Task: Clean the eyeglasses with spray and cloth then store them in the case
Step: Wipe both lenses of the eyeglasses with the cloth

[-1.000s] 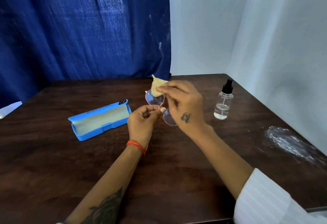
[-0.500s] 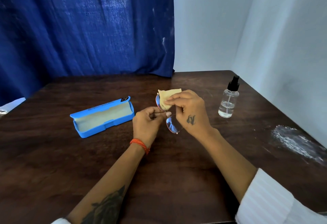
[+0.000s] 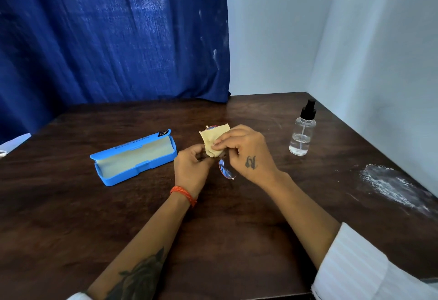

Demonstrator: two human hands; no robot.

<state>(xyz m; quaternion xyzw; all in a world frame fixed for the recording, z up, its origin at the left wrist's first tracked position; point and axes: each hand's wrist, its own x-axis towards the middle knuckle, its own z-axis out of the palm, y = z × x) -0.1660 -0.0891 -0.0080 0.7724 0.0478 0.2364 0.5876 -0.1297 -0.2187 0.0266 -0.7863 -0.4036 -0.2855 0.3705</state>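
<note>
Eyeglasses (image 3: 225,169) held over the table (image 3: 71,205), just right of the open blue case (image 3: 134,157).

We grip the frame near its middle with our left hand (image 3: 192,169), fingers curled round it, while our right hand (image 3: 246,151) pinches the yellow cloth (image 3: 212,139) over the far lens; the near lens shows bare between both hands. Right of the case, well beyond our hands, stands the spray bottle (image 3: 302,134), upright and apart from everything.

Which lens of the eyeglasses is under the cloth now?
The far lens, wrapped in the yellow cloth pinched by the right hand; the near lens is bare.
</note>
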